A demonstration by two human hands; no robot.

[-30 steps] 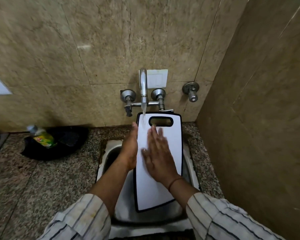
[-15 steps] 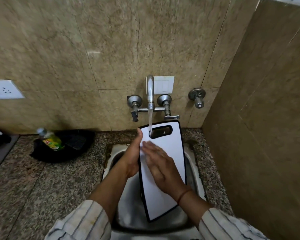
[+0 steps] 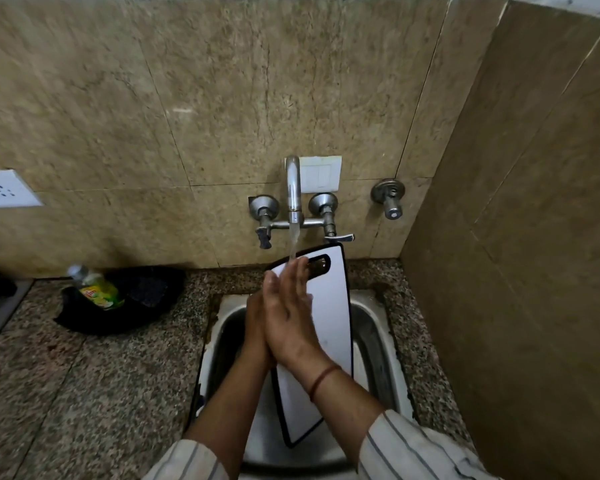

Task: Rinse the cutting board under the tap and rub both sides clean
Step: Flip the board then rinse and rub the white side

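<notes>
Bench [image 3: 84,375] | sink [image 3: 371,337]: room right of board | board [image 3: 329,306] tilted over sink, top under tap [image 3: 293,188] stream | right hand [image 3: 290,317] flat on face | left hand [image 3: 255,320] gripping left edge

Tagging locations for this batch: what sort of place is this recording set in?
Most likely a home kitchen wash area: a steel sink set in a speckled granite counter, a wall-mounted tap running on tiled walls, and a dish-soap bottle beside it.
</notes>
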